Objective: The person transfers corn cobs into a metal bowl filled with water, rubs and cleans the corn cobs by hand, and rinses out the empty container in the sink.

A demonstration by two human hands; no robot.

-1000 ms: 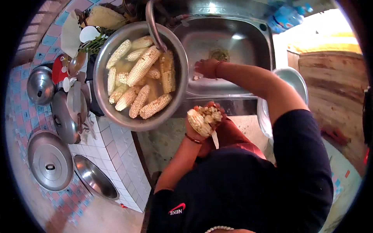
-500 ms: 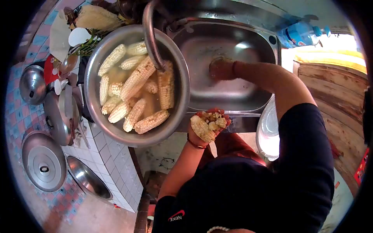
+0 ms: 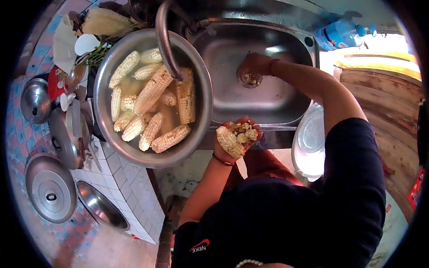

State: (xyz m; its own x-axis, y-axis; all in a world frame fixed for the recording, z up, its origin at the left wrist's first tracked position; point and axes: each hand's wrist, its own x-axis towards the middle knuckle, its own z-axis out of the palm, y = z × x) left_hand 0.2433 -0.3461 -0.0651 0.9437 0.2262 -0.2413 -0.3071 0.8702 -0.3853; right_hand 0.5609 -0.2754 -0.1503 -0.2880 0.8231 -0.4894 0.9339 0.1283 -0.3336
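Note:
My left hand (image 3: 239, 136), palm up in front of the sink, cups a piece of corn cob (image 3: 229, 142) together with loose corn scraps (image 3: 245, 132). Down in the steel sink (image 3: 286, 109), my right hand (image 3: 254, 64) reaches to the drain (image 3: 249, 79), where bits of corn scrap lie. Its fingers point downward and are mostly hidden. Left of the sink, a large metal bowl (image 3: 103, 120) holds cloudy water and several corn cobs (image 3: 153, 91). Both hands are apart from that bowl.
A curved faucet (image 3: 161, 38) hangs over the bowl. A blue plastic bottle (image 3: 338, 35) lies at the sink's far right corner, and a white basin (image 3: 308, 152) stands nearer me. Pot lids (image 3: 50, 187) and a knife (image 3: 76, 118) are at the left.
My right hand has shifted slightly up and left in the sink, uncovering the drain with scraps. My left hand still holds the corn pieces. The view has moved a little.

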